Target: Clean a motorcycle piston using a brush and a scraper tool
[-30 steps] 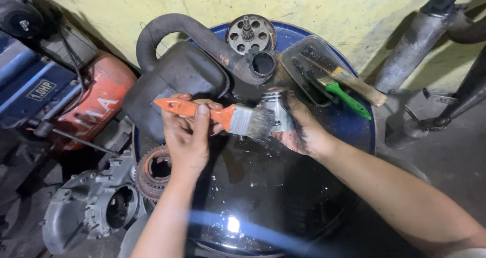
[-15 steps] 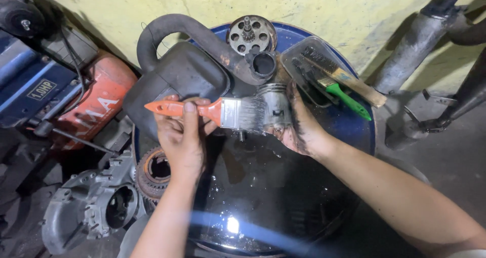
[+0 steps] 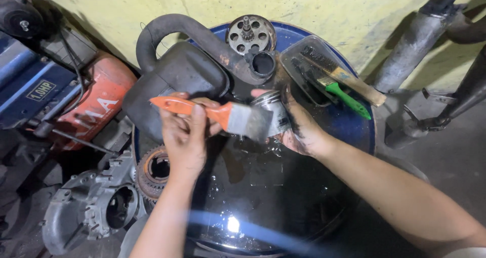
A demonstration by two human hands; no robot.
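Over the wet, oily black basin (image 3: 263, 197), cleaning looks under way rather than finished. The left hand (image 3: 185, 134) is closed around an orange-handled paintbrush (image 3: 217, 113), its bristles against a small silver metal cylinder (image 3: 273, 113) gripped in the grimy right hand (image 3: 301, 131). Beyond lies a clear tray (image 3: 304, 78) of brushes.

The paintbrush (image 3: 223, 116) has swept leftward across the metal cylinder (image 3: 271, 111)

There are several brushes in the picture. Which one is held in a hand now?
The flat paintbrush with the orange handle, gripped by the left hand. The green-handled brush and the wooden-handled brush lie untouched in the clear plastic tray.
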